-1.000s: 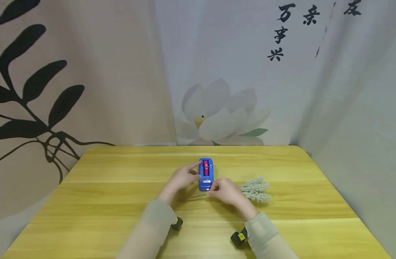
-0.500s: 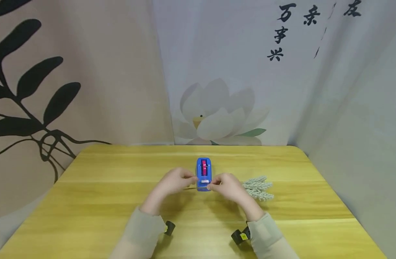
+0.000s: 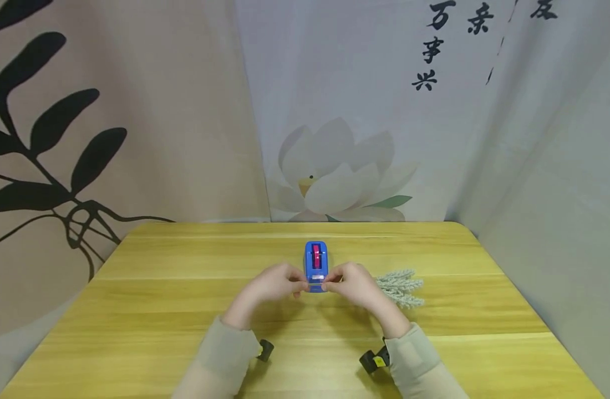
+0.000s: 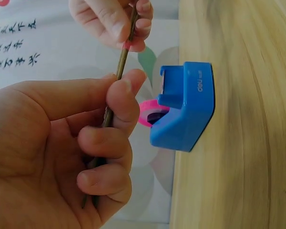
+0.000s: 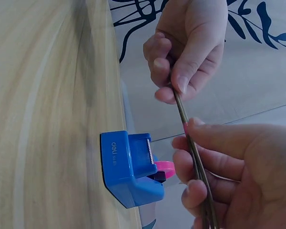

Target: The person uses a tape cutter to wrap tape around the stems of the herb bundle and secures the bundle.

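Observation:
A bunch of dried flowers with pale grey-green heads (image 3: 401, 288) lies across both hands, its thin brown stems (image 4: 122, 64) stretched between them. My left hand (image 3: 277, 285) pinches the stems toward their bare ends, fingers curled round them in the left wrist view. My right hand (image 3: 355, 285) grips them closer to the heads, thumb at a narrow pink band (image 5: 185, 128) on the stems. Just beyond the hands stands a blue tape dispenser (image 3: 316, 271) with a pink roll (image 5: 165, 168) and a toothed cutting edge.
The dispenser rests on a wooden table (image 3: 185, 321). Behind the table hangs a curtain (image 3: 195, 138) printed with leaves, a lotus and writing. A black wrist camera (image 3: 374, 360) sits by each sleeve.
My left hand has left the dispenser's side, drawn back toward me and taken hold of the stems. The right hand, gripping the stems, has risen slightly.

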Motion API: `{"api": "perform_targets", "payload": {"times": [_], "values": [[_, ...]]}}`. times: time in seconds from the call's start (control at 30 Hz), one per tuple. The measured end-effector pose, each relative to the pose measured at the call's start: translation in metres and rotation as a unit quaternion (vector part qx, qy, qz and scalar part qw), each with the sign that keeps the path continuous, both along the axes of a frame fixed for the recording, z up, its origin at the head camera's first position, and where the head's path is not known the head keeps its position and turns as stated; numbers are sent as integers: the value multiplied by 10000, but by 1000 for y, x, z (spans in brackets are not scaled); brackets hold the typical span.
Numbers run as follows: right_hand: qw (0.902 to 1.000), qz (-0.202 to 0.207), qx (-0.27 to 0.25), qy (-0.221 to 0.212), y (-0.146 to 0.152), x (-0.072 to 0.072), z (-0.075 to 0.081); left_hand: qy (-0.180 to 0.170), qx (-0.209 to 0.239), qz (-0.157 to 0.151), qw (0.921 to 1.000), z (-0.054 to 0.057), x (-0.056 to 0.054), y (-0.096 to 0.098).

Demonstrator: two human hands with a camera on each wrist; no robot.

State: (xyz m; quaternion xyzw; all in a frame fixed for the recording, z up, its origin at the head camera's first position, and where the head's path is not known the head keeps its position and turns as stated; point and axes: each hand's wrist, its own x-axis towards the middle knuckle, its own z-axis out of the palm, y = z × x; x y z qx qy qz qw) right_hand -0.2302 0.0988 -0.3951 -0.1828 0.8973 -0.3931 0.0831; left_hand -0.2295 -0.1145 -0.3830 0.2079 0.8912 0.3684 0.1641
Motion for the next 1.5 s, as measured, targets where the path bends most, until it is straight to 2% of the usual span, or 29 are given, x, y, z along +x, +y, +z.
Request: {"api": "perform_targets", "payload": {"times": [0.13,0.37,0.57,0.77,1.17,1.5], "values": [[10000,36,8,-22,-2,-1,-1,-55,5,-65,10000,-3,-2,-3],[9995,-215,-132,185,-3,-2,-3,-121,65,-13,9999,-4,-3,-5],[9990,83,-33,449,-1,-2,-3,-161,22,23,9999,-2,-3,-5],[9982,396,30,453,1,0,-3,-187,-33,45,9998,0,-2,-4],[9974,588,290,296,0,-1,-3,-193,41,7,9998,-2,-4,-3],[9959,558,525,476,-2,-2,-5,-229,131,-116,9996,-1,-4,-4]]}}
